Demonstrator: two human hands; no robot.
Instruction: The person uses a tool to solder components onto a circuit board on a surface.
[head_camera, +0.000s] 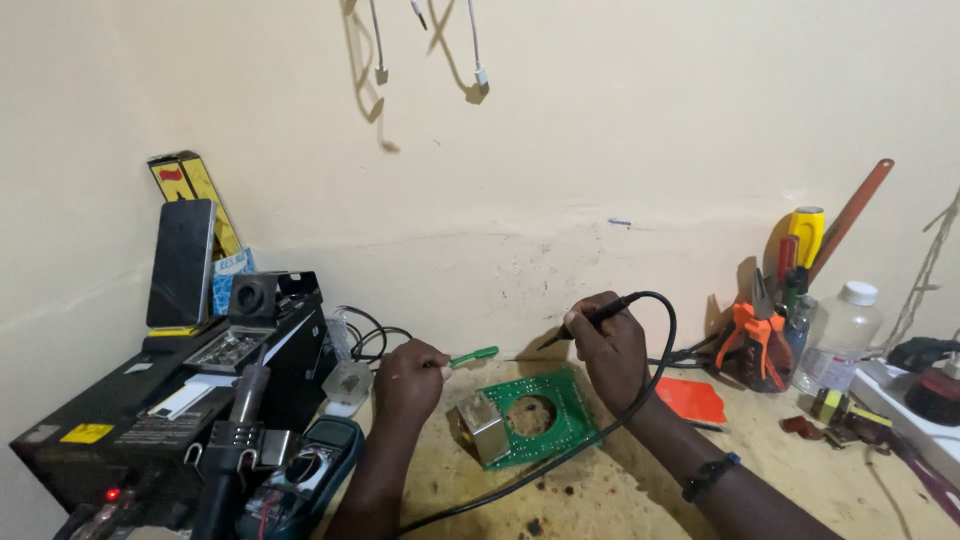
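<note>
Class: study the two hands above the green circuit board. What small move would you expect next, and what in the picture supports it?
Probably lowering the soldering iron in the right hand onto the green circuit board. Its tip is raised off the board, while the left hand holds a green-handled tool beside it.

Small electronics repair bench, home-workshop type. Landmark: green circuit board (541, 415) lying mid-bench on a stained, scorched worktop (620, 485). Left of the board: black soldering station (160, 400) with a lit red light, multimeter (315, 470) just in front of it. Right of the board: tool holder (765, 335) packed with pliers and screwdrivers, plastic bottle (840, 335) beside it. Cables (478, 60) hang on the cream wall above.
</note>
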